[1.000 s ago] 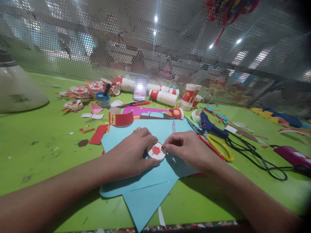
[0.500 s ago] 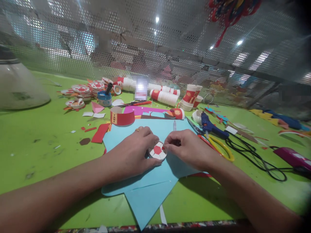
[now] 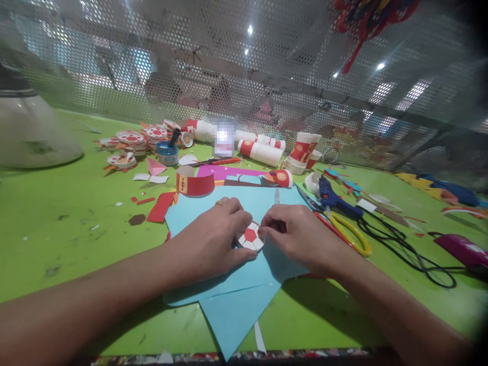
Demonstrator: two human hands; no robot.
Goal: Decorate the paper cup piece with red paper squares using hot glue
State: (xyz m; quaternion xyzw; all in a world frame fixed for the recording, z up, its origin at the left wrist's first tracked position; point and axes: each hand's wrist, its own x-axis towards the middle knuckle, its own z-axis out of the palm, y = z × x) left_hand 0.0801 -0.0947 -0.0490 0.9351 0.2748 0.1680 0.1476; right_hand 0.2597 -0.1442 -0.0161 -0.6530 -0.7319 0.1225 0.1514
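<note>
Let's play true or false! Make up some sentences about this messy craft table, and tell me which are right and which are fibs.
1. The left hand holds a round white disc at its edge. True.
2. The shape in the middle of the disc is blue. False: it is red.
3. The right hand is gripping the blue glue gun. False: its fingertips are at the disc, and the glue gun lies off to its right.
4. A stack of paper cups lies on its side. True.
5. The big sheet of paper beneath the hands is yellow. False: it is light blue.
</note>
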